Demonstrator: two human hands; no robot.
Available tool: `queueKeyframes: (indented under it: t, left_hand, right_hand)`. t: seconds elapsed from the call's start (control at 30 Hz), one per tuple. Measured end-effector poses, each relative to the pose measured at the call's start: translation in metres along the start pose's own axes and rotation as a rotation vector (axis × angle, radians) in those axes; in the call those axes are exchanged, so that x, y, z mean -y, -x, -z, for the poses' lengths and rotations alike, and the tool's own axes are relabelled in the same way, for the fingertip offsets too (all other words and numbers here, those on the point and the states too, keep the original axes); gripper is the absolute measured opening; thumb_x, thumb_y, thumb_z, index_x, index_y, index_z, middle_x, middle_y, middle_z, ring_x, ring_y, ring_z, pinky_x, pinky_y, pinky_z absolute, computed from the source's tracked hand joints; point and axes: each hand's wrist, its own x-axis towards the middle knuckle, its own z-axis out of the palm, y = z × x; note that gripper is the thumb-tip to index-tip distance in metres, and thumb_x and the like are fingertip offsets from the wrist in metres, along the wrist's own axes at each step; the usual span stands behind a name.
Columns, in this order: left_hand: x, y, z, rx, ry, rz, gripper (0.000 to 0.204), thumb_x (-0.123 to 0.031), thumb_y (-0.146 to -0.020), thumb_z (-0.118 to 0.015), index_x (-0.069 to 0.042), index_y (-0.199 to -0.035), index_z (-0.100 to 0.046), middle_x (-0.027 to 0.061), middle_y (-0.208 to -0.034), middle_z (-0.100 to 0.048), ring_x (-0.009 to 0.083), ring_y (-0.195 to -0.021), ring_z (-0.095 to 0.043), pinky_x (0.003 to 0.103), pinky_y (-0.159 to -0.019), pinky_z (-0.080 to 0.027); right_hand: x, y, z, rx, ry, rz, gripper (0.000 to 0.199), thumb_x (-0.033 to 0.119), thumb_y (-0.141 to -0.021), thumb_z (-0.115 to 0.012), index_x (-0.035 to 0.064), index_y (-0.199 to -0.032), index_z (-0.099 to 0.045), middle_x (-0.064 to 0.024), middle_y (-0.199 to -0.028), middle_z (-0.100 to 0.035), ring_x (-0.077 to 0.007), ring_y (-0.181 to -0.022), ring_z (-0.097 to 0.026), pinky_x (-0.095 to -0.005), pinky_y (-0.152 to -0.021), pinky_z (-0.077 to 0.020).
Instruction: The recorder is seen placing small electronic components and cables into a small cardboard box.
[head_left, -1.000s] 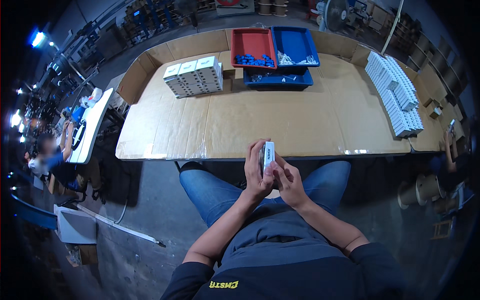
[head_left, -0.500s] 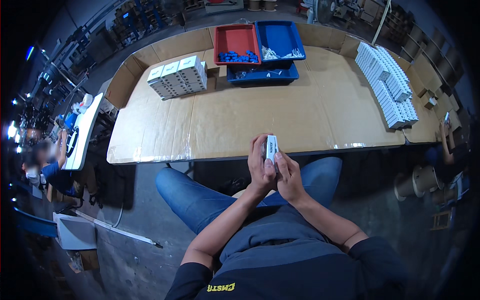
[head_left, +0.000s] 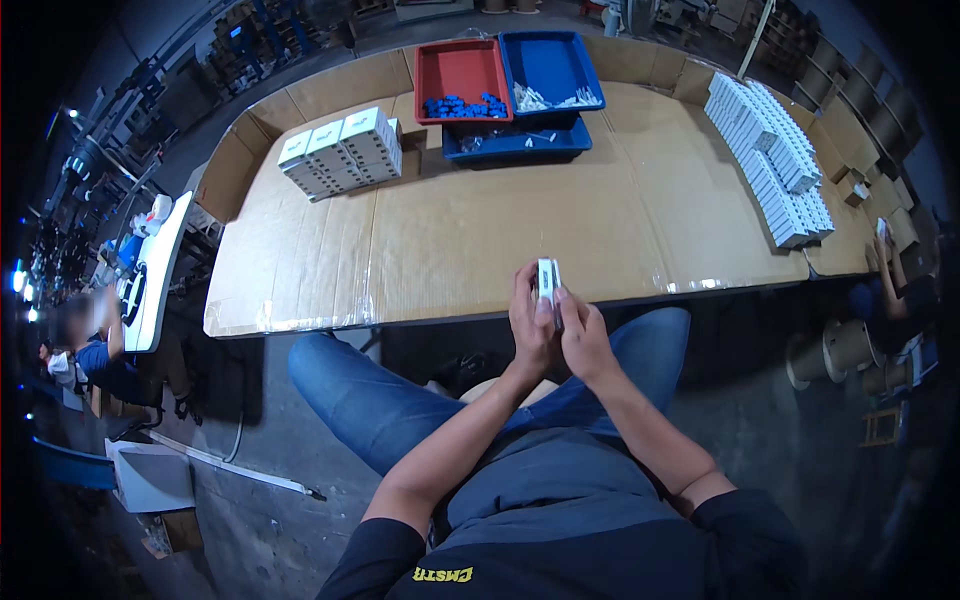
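A small white box-shaped piece (head_left: 546, 276) with dark print on its narrow face stands upright between my two hands, just in front of the table's near edge. My left hand (head_left: 529, 325) has its fingers wrapped round the left side, with the thumb laid on the near face. My right hand (head_left: 586, 337) grips the right side, its thumb and fingers pressed to the piece. Most of the piece's sides are hidden behind my fingers.
On the cardboard-covered table (head_left: 480, 230), white boxes (head_left: 345, 155) are stacked at left. A red tray (head_left: 460, 75) holds blue parts; a blue tray (head_left: 550, 65) holds white parts, above a lower blue tray (head_left: 510, 150). White pieces (head_left: 770, 160) line the right. Other people sit at both sides.
The view has shifted slightly, so the table and trays sit a little further left and up. The white piece has turned a little in my hands, which still hold it.
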Motion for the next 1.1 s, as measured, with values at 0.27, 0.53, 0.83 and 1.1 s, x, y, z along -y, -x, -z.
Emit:
queueKeyframes:
  t: [0.27, 0.53, 0.83, 1.1]
  left_hand:
    - [0.01, -0.046, 0.039, 0.133, -0.011, -0.054, 0.073, -0.051, -0.109, -0.039, 0.004, -0.156, -0.029, 0.0196, -0.129, -0.048, 0.0291, -0.115, -0.053, 0.039, -0.102, -0.042]
    - [-0.014, -0.115, 0.097, -0.004, 0.236, 0.308, 0.071, -0.062, -0.109, -0.031, -0.001, -0.141, -0.048, 0.0087, -0.11, -0.06, 0.0143, -0.101, -0.06, 0.029, -0.083, -0.051]
    - [0.015, -0.102, 0.076, 0.043, 0.663, 0.885, 0.063, -0.07, -0.103, -0.04, -0.015, -0.125, -0.061, 0.0006, -0.104, -0.069, 0.0138, -0.092, -0.069, 0.026, -0.071, -0.056]
    - [0.048, -0.078, 0.064, 0.085, 0.633, 1.101, 0.059, -0.069, -0.102, -0.042, -0.015, -0.113, -0.063, 0.0007, -0.094, -0.067, 0.013, -0.079, -0.067, 0.029, -0.063, -0.055]
  right_hand:
    - [0.031, -0.049, 0.0, 0.439, -0.131, -0.033, 0.061, 0.038, -0.11, -0.051, 0.0032, -0.158, -0.038, -0.0079, -0.118, -0.065, -0.0131, -0.108, -0.061, -0.0303, -0.097, -0.0494]
    - [0.049, -0.109, -0.048, 0.331, 0.714, 0.6, 0.094, 0.048, -0.082, -0.083, 0.0076, -0.156, -0.042, -0.0196, -0.139, -0.055, -0.0356, -0.122, -0.061, -0.045, -0.1, -0.0529]
    - [-0.016, -0.137, -0.051, 0.263, 0.528, 1.015, 0.076, 0.052, -0.096, -0.063, -0.0059, -0.143, -0.051, -0.026, -0.144, -0.053, -0.0453, -0.132, -0.053, -0.052, -0.112, -0.0443]
    - [-0.08, -0.117, -0.038, 0.176, 0.35, 0.838, 0.069, 0.05, -0.108, -0.042, -0.0094, -0.141, -0.053, -0.0299, -0.14, -0.056, -0.0455, -0.129, -0.057, -0.0478, -0.109, -0.046]
